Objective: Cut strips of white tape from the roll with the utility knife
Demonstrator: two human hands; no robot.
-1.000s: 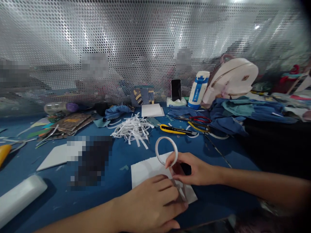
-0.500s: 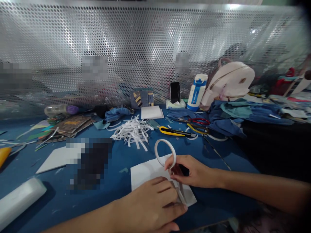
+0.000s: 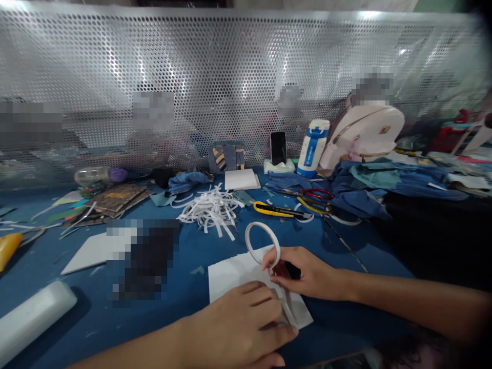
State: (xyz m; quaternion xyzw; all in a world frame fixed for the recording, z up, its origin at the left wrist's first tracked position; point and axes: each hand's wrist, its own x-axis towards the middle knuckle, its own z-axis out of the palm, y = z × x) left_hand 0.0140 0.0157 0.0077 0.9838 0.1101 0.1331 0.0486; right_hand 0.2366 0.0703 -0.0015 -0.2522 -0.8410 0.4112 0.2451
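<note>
A narrow white roll of tape point(image 3: 277, 247) stands upright between the thumb and fingers of my right hand point(image 3: 298, 271). Below it, a white paper sheet point(image 3: 226, 274) lies on the blue table point(image 3: 184, 312), and a pale strip runs down the sheet from the roll toward my left hand point(image 3: 246, 323). That hand presses on the sheet's near part with bent fingers, its index fingertip by the strip's lower end. What lies under its curled fingers is hidden.
Beyond the sheet lie a heap of white paper strips point(image 3: 211, 207), a yellow-black utility knife point(image 3: 274, 209) and red-handled scissors point(image 3: 317, 193). A bottle point(image 3: 313, 148), a phone point(image 3: 278, 147) and a backpack point(image 3: 369, 130) stand before the perforated metal screen point(image 3: 215, 77). A white case-like object point(image 3: 38, 318) is at left.
The whole view has shifted slightly. Both hands, the tape roll and the sheet keep nearly the same positions relative to each other.
</note>
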